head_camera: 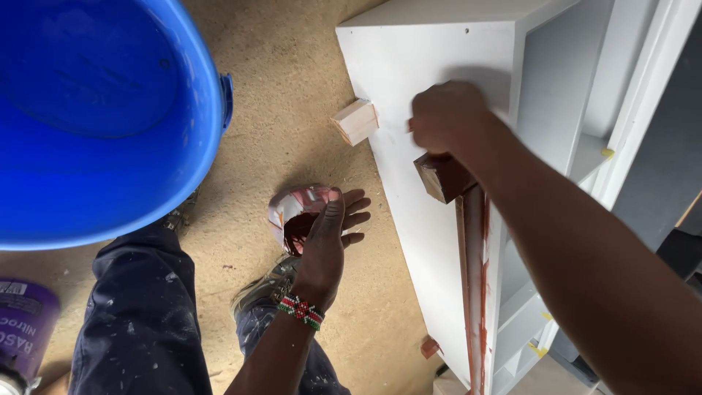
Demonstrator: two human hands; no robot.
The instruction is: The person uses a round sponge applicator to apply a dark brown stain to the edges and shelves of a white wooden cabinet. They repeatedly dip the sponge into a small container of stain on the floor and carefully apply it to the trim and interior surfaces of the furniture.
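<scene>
Sawdust floor [292,88] first, and on the far left a purple tin [22,329] cut off by the frame edge, so only part of its side shows. Above it a big blue tub [102,110] fills the corner; its inside looks bare, though the bottom edge is out of view. Paint-flecked dark trousers [139,314] come next, with a shoe half hidden under the knee.

Mid-frame the left hand [329,241] holds a small cup [300,212] of dark red-brown stain, thumb over the rim and fingers spread beneath it. I judge it is kept low and close so the stain stays within reach of the other hand. How full the cup is I cannot make out. A beaded band sits on that wrist.

A wooden block [356,121] props the white cabinet [417,80], which lies on its side off the floor, likely so its edges can be reached. A second block shows near the bottom, mostly hidden.

The right hand [446,117] is clenched, pressing against the white panel beside a stained strip [474,278] that runs down the cabinet's front edge. Whatever it grips, a rag perhaps, is buried in the fist, so I cannot tell. The forearm covers part of the shelves.
</scene>
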